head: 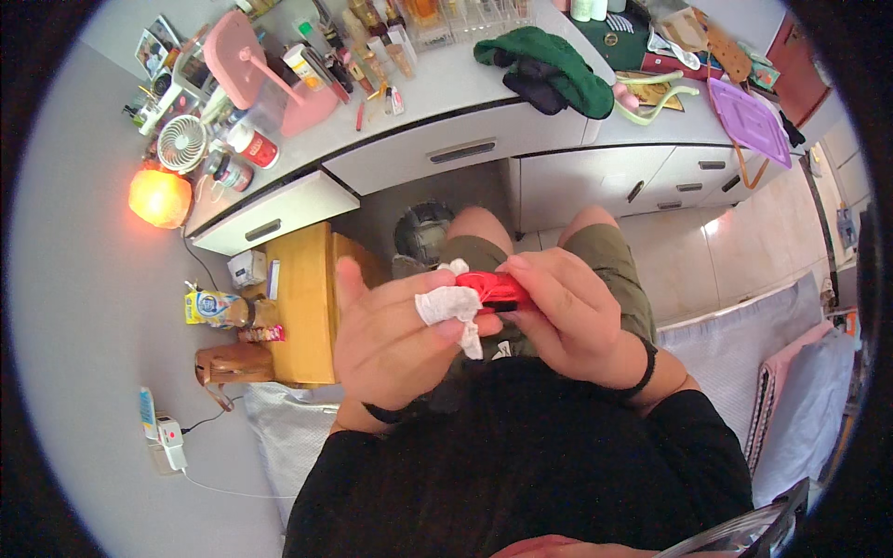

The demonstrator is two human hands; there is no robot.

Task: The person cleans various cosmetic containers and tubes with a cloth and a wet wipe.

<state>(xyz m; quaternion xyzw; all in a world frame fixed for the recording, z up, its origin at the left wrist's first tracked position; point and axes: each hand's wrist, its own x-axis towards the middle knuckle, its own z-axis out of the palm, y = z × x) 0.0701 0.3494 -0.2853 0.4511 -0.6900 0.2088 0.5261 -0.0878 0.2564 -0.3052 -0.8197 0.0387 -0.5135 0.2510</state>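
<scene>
Above my lap, both hands meet at a small bundle of red cord or thread (488,287) with a dark strip at its lower edge. My right hand (575,314) pinches the bundle's right end between thumb and fingers. White tissue or cloth (448,305) is wrapped about the fingers of my left hand (398,335), and a loose end hangs down. Those fingers press against the bundle's left side, while the left thumb sticks up, apart from it. The palm side of the left hand is hidden. Each wrist has a black band.
Ahead runs a white dressing table (432,73) with bottles, a pink mirror (241,59), a small fan (183,143) and a green knitted cloth (558,66). A glowing lamp (160,199) is at left, above a wooden cabinet (300,307). A drawer (279,216) stands partly out. Bedding (802,418) lies at right.
</scene>
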